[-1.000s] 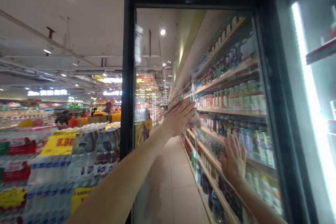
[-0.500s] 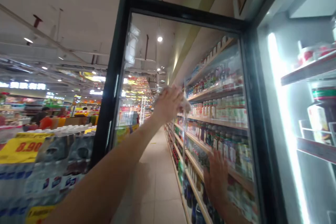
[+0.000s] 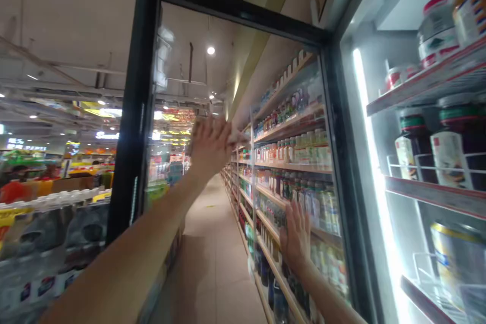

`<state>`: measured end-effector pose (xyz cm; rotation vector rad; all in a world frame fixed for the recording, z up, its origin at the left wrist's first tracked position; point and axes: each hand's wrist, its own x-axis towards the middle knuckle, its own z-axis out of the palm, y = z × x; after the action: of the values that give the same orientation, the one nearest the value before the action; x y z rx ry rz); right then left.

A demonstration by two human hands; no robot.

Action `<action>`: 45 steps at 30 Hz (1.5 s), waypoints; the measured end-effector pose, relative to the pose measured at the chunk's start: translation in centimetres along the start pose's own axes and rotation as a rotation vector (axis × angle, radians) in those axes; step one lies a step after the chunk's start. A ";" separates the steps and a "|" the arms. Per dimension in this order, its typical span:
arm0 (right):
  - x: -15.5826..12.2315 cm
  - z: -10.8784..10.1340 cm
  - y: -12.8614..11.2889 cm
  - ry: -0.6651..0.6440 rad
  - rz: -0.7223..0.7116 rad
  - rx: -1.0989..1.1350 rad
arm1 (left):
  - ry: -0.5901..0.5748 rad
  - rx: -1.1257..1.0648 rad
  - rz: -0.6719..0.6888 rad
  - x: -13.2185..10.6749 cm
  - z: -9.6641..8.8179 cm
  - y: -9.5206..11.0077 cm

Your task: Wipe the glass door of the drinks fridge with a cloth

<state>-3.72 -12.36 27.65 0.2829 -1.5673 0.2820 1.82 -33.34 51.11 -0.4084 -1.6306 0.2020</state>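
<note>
A glass cooler door [image 3: 142,61] with a black frame stands open in front of me. My left hand [image 3: 210,144] reaches up to the middle of the pane, its fingers bent over a whitish cloth [image 3: 238,136] that shows beside it. The cloth appears pressed to the glass; most of it is hidden under the palm. Lower and to the right, my right hand [image 3: 296,238] is raised flat at the pane with fingers stretched, and nothing shows in it. Bottles on shelves [image 3: 292,164] appear in or through the glass behind both hands.
To the right, the lit cooler [image 3: 435,197] has shelves of dark juice bottles [image 3: 450,147] and cans [image 3: 453,258]. Wrapped packs of water bottles [image 3: 56,243] are stacked at left. A tiled aisle floor [image 3: 212,263] shows through the glass.
My view has turned right, so the door and hands sit further left and more of the cooler shows. Both hands stay at the pane, with little shift against the frame.
</note>
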 end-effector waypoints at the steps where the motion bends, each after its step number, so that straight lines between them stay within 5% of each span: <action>1: 0.1 0.0 -0.1 0.005 -0.002 -0.004 | 0.048 0.016 -0.070 -0.5 -0.3 -0.8; 3: 0.1 0.0 -0.1 0.017 -0.001 -0.011 | 0.039 0.005 0.015 -2.4 -0.5 -0.7; 6: -0.2 0.1 0.0 0.023 0.002 -0.020 | -0.108 -0.073 0.457 -5.6 -0.2 0.6; 7: -0.3 0.1 0.0 0.020 0.003 -0.019 | -0.128 -0.075 0.505 -6.1 -0.2 0.6; 12: 1.0 -0.6 -1.6 0.057 0.030 0.051 | 0.001 0.045 0.098 -4.3 -1.1 -1.9; 16: 8.1 -1.7 -6.2 0.108 -0.142 0.367 | -0.031 -0.008 0.213 -3.5 -0.3 -1.2; 20: 15.3 -1.4 -10.7 0.022 -0.238 0.586 | 0.008 -0.101 0.288 -5.8 -0.4 -1.1; 25: 16.6 -0.2 -13.7 -0.138 -0.311 0.288 | 0.229 -0.090 -0.133 -9.7 -2.9 -4.4; 27: 16.4 -0.1 -12.9 -0.131 -0.337 0.179 | 0.212 -0.099 -0.207 -10.1 -3.3 -4.9; 30: 16.1 -0.8 -7.6 -0.150 -0.212 0.061 | 0.162 -0.070 -0.195 -9.9 -3.1 -4.6; 33: 15.4 -1.5 -0.5 -0.086 0.271 -0.042 | 0.141 -0.024 -0.184 -9.8 -2.6 -4.2; 35: 14.9 -1.3 2.2 0.028 0.469 -0.049 | 0.138 -0.004 -0.183 -9.8 -2.3 -4.1; 37: 14.4 -0.6 2.1 0.070 0.371 0.003 | 0.147 0.005 -0.186 -9.9 -2.2 -4.2; 41: 13.6 1.1 -0.9 0.071 -0.047 0.104 | 0.150 -0.009 -0.185 -10.1 -2.3 -4.4; 45: 12.5 0.1 0.1 0.125 -0.124 0.210 | 0.152 -0.033 -0.181 -10.0 -2.3 -4.5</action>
<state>-4.02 -12.31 40.10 0.5151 -1.3924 0.3612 4.04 -41.49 43.74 -0.2916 -1.5129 0.0070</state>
